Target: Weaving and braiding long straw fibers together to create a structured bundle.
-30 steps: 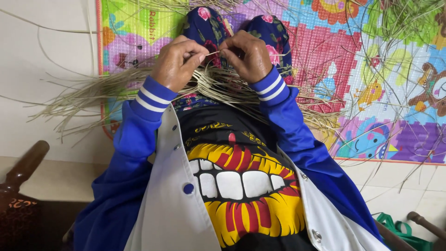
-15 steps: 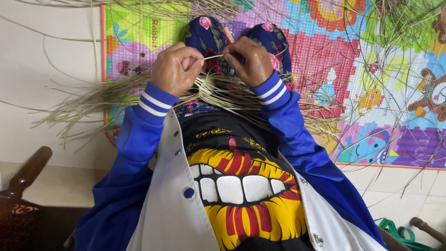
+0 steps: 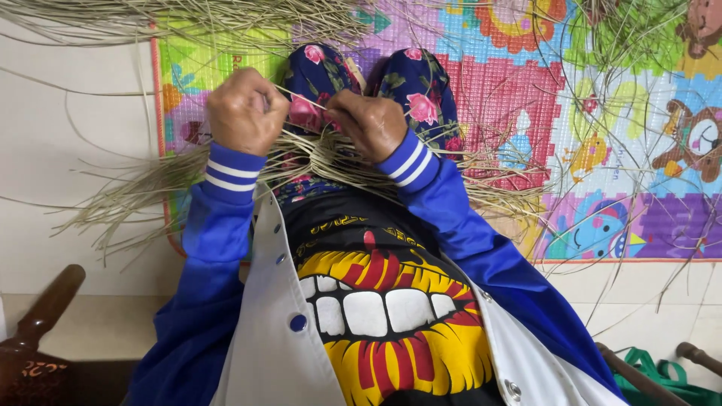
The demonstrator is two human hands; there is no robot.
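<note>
Two hands, left (image 3: pixel 246 110) and right (image 3: pixel 368 122), are pinching one thin straw (image 3: pixel 301 98) with closed fingers, stretched crosswise between them at upper centre.

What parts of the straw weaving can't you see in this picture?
- Fingertips of the left hand and right hand: curled under in the head view, so the grip on the straw strands is hidden.
- The woven middle: covered by both hands and the floral knees.
- Strand ends: cut off by the top and left edges.
- The brown wooden thing: cut off at the bottom left.
</note>
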